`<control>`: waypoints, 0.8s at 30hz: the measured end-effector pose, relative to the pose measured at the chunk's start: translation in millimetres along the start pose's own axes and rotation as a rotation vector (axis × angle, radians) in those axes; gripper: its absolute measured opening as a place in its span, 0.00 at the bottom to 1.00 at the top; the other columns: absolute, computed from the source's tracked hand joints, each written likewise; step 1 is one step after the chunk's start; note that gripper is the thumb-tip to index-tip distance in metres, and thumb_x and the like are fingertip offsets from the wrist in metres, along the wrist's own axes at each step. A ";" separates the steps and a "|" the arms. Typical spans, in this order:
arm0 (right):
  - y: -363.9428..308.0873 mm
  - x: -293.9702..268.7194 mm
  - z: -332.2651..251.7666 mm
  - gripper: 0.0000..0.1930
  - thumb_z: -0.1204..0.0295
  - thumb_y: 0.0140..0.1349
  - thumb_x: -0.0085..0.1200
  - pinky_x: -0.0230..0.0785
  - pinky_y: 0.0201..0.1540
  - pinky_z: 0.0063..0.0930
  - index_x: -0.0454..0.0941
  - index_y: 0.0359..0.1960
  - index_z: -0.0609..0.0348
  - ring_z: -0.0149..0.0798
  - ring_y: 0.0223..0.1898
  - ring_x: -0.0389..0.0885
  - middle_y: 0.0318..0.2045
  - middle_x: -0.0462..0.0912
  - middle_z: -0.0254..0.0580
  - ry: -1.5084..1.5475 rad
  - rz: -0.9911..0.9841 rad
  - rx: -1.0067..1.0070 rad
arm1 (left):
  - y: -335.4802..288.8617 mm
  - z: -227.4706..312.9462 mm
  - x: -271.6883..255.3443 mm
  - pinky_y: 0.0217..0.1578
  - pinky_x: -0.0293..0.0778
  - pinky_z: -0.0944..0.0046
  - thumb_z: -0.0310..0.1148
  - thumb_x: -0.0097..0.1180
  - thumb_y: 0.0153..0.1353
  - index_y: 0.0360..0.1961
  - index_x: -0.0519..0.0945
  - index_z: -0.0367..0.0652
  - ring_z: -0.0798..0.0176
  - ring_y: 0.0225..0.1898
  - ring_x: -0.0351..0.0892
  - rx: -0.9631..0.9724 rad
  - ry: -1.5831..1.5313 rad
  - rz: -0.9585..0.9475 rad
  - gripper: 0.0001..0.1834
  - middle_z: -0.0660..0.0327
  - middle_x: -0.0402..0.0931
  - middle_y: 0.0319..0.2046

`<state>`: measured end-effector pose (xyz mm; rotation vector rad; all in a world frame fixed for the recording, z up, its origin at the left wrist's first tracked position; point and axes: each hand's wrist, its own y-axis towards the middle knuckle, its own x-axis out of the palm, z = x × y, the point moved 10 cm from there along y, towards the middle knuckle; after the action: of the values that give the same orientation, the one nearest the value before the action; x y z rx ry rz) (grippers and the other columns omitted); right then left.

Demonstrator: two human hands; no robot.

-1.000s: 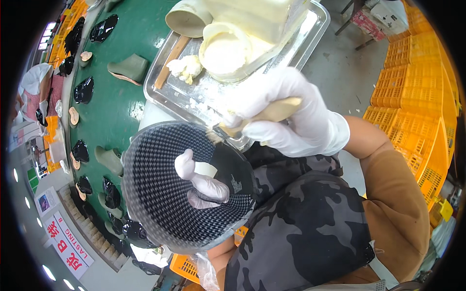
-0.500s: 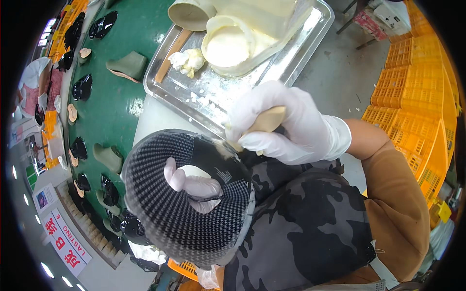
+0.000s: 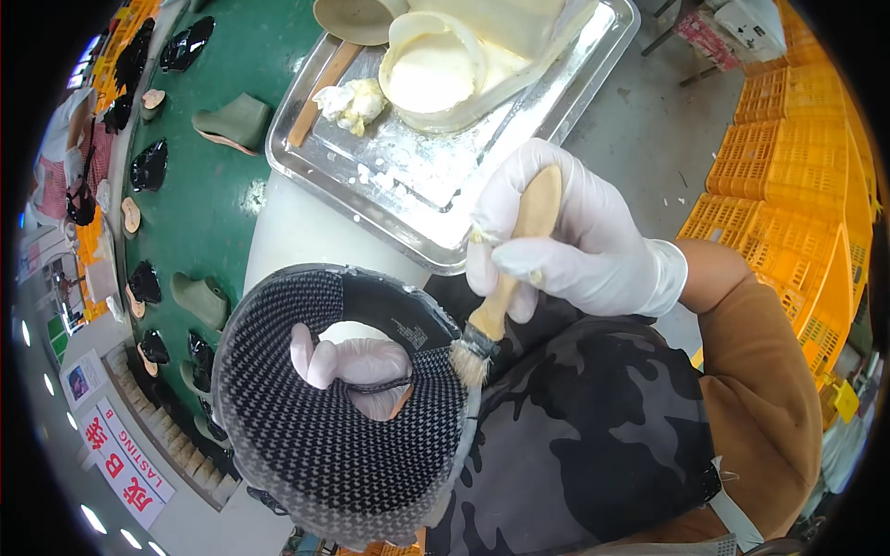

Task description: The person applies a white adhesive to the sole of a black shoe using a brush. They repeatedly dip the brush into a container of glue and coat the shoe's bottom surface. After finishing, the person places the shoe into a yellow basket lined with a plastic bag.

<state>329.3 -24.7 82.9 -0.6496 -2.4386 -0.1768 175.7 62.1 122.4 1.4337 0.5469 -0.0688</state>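
Observation:
A wooden-handled paintbrush (image 3: 496, 306) is pinched in my white-gloved right hand (image 3: 575, 232). Its bristles point down at the right-hand rim of a dark shoe upper (image 3: 324, 445), at or very near the edge. Black-and-white checked lining covers most of the upper's inside, with a plain black patch at the top. Through the opening in its middle show the gloved fingers of my left hand (image 3: 366, 361), closed on the upper's edge; the rest of that hand is hidden behind it. Whitish paste marks the upper's rim.
Beyond the upper, a metal tray (image 3: 408, 218) holds a cup of white paste (image 3: 431, 79), a wooden stick (image 3: 324, 93) and a crumpled white lump (image 3: 352, 105). Green shoe lasts (image 3: 236, 123) and black shiny pieces lie on the green bench at left. Orange crates (image 3: 769, 176) are stacked at right.
My right hand has turned the brush upright, its bristles shifting from the upper's top edge down to its right side. The upper and my left hand have moved slightly left and down.

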 end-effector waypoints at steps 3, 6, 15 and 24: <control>1.5 -7.0 -5.0 0.07 0.74 0.61 0.50 0.68 0.28 0.17 0.66 0.38 0.58 0.25 0.25 0.74 0.27 0.76 0.34 -0.192 0.024 -0.214 | -4.0 0.4 5.1 0.49 0.69 0.56 0.37 0.32 0.66 0.49 0.63 0.32 0.53 0.43 0.70 0.031 0.011 0.017 0.19 0.52 0.66 0.44; 5.4 5.2 -17.5 0.08 0.75 0.60 0.51 0.69 0.34 0.20 0.67 0.39 0.58 0.28 0.30 0.75 0.29 0.77 0.34 -0.410 -0.034 -0.493 | -10.1 1.4 4.8 0.52 0.67 0.57 0.40 0.31 0.65 0.50 0.62 0.34 0.55 0.45 0.69 0.074 0.066 0.027 0.21 0.53 0.66 0.45; 23.0 26.4 -59.4 0.11 0.74 0.61 0.51 0.73 0.36 0.25 0.65 0.42 0.63 0.35 0.33 0.79 0.34 0.78 0.48 -0.547 -0.097 -0.858 | -109.4 -159.9 32.6 0.52 0.66 0.58 0.37 0.41 0.62 0.50 0.70 0.37 0.58 0.47 0.70 -1.132 -0.751 0.024 0.19 0.52 0.71 0.44; 84.8 -17.8 -154.2 0.15 0.68 0.66 0.43 0.67 0.31 0.17 0.66 0.50 0.64 0.25 0.26 0.73 0.36 0.77 0.42 -0.947 0.154 -0.763 | -6.0 -185.3 42.5 0.42 0.71 0.71 0.15 0.48 0.54 0.47 0.68 0.34 0.69 0.41 0.74 -1.088 -0.669 -0.424 0.17 0.60 0.73 0.40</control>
<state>463.6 0.2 195.2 -1.5163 -3.1660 -0.9485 152.3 248.5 93.2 0.1755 0.2299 -0.4901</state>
